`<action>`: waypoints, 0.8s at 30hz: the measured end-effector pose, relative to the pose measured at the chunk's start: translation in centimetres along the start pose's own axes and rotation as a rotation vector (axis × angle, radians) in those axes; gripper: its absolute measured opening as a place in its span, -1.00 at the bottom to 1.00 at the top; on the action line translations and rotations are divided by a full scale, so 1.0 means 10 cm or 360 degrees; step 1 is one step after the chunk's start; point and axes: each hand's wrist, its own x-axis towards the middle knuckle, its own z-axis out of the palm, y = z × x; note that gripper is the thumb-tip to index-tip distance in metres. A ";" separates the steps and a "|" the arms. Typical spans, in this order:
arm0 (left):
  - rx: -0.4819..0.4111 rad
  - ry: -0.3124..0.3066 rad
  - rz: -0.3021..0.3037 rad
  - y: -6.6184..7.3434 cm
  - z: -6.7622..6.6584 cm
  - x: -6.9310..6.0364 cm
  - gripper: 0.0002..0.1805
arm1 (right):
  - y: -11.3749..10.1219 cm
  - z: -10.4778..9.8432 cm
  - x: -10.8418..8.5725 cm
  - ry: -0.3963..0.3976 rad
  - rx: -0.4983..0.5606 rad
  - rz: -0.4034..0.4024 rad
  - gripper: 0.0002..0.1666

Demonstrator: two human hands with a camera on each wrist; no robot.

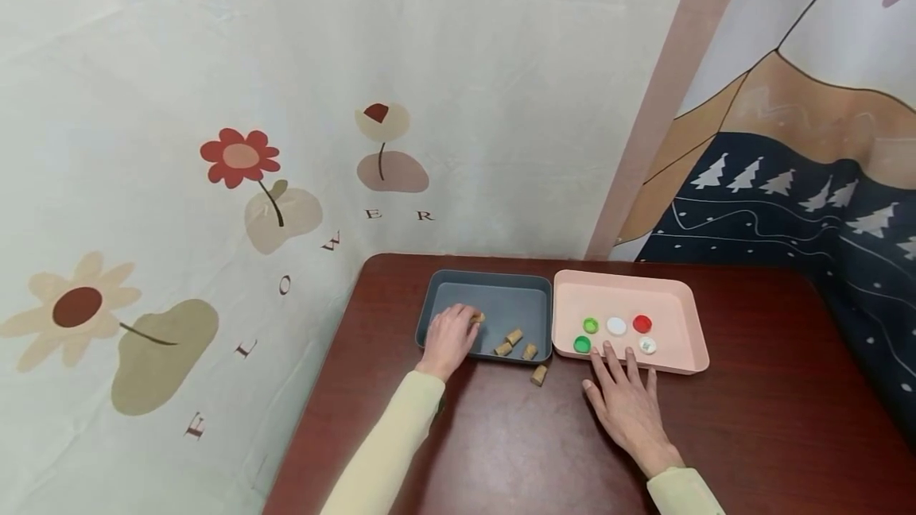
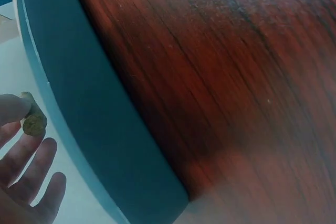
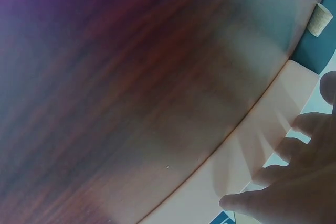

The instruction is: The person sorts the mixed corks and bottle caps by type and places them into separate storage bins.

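Note:
Over the left part of the dark grey tray (image 1: 494, 290), my left hand (image 1: 449, 338) pinches a cork (image 2: 34, 123) between thumb and fingers. Several other corks (image 1: 514, 336) lie in that tray's near right corner. One more cork (image 1: 539, 375) is on the table just outside its near edge. My right hand (image 1: 630, 412) has its fingers spread, with the fingertips at the near edge of the pink tray (image 1: 680, 296); whether they touch it I cannot tell. Green, white and red bottle caps, such as the red cap (image 1: 642, 324), lie in the pink tray.
Both trays stand side by side near the far edge of the dark red wooden table (image 1: 501, 451). Behind the table hangs a pale printed cloth (image 1: 501, 102) with flowers, and a dark blue section (image 1: 751, 213) with trees is at the right.

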 end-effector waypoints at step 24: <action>-0.0021 -0.0296 -0.0260 0.00 0.14 0.00 -0.82 | -0.01 0.00 0.00 -0.0003 -0.0005 0.0009 -0.28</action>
